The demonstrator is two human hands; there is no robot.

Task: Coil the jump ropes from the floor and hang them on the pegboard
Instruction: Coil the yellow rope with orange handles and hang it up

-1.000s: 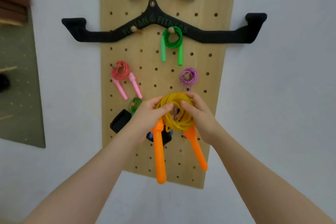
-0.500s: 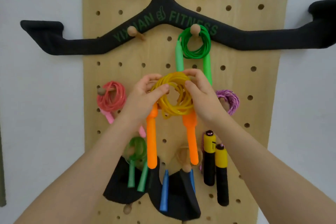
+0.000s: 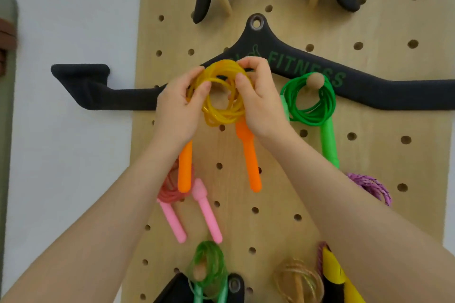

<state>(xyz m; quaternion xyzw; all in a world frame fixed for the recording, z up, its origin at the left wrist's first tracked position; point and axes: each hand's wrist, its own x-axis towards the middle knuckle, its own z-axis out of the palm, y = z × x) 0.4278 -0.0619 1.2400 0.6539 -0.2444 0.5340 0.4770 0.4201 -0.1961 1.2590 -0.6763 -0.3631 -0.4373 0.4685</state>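
We read "FITNESS" on the black bar [image 3: 369,92] at the pegboard's [image 3: 283,155] 12 o'clock, where our left hand [image 3: 176,108] and right hand [image 3: 261,103] pinch the yellow rope coil [image 3: 219,115] between them, orange handles [image 3: 250,160] hanging toward 6 o'clock.

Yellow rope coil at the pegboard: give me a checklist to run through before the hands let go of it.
1. Both hands grip the yellow coil, left hand and right hand: ok.
2. Coil stays bundled: ok.
3. Orange handles hang free: ok.
4. Peg through the coil's middle: cannot tell, fingers hide it.
5. Clear of the green rope alongside: ok.
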